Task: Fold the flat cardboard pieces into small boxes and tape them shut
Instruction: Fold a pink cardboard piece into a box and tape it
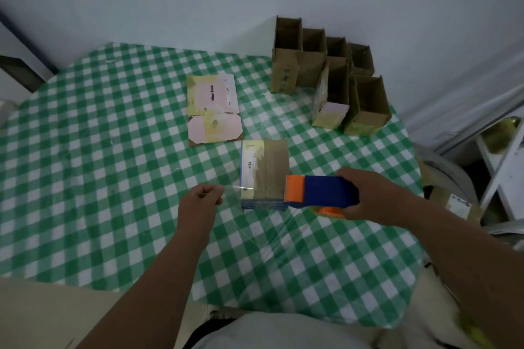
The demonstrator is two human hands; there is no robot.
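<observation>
A small folded cardboard box [264, 170] stands on the green-checked table [113, 178] in front of me. My right hand [368, 195] grips a blue and orange tape dispenser [320, 191] at the box's right near corner. A strip of clear tape [231, 191] stretches from the dispenser across the box's near edge to my left hand [200, 201], which pinches its free end just left of the box. A flat cardboard piece [214, 109] with pink and yellow panels lies farther back on the table.
Several folded open-topped boxes [329, 73] stand in a cluster at the table's far right. A white frame [499, 167] and more cardboard [456, 204] sit off the table's right edge. A wall rises behind the table.
</observation>
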